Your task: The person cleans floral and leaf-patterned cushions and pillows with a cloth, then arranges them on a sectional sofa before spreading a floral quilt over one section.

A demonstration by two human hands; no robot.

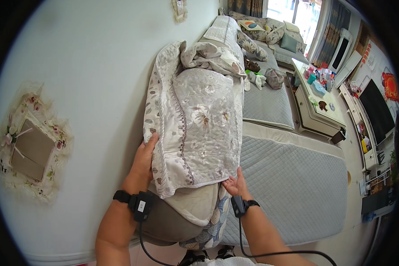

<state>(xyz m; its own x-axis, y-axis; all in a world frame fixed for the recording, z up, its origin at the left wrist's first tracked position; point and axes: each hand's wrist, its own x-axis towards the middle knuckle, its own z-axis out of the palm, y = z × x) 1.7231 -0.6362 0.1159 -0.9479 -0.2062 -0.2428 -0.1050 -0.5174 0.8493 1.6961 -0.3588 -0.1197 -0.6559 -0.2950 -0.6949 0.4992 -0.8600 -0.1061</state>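
Observation:
A pale quilted sofa cover (204, 119) with floral embroidery and a ruffled trim lies along the backrest of the sofa against the wall. Its far part is bunched up in folds. My left hand (142, 157) grips the cover's left edge, thumb on top and fingers hidden behind the cloth. At the near right corner, my right hand (237, 184) has its fingers curled at the hem, the thumb pointing up beside it. Below the hem show a beige cushion layer (188, 206) and the brown sofa end (164, 221). Both wrists wear black straps with cabled boxes.
Grey quilted seat pads (292, 181) cover the sofa seat on the right. Farther back are patterned pillows (252, 46) and crumpled cloths (275, 78). A white coffee table (319, 106) holds several items. A lace-framed switch panel (33, 148) is on the left wall.

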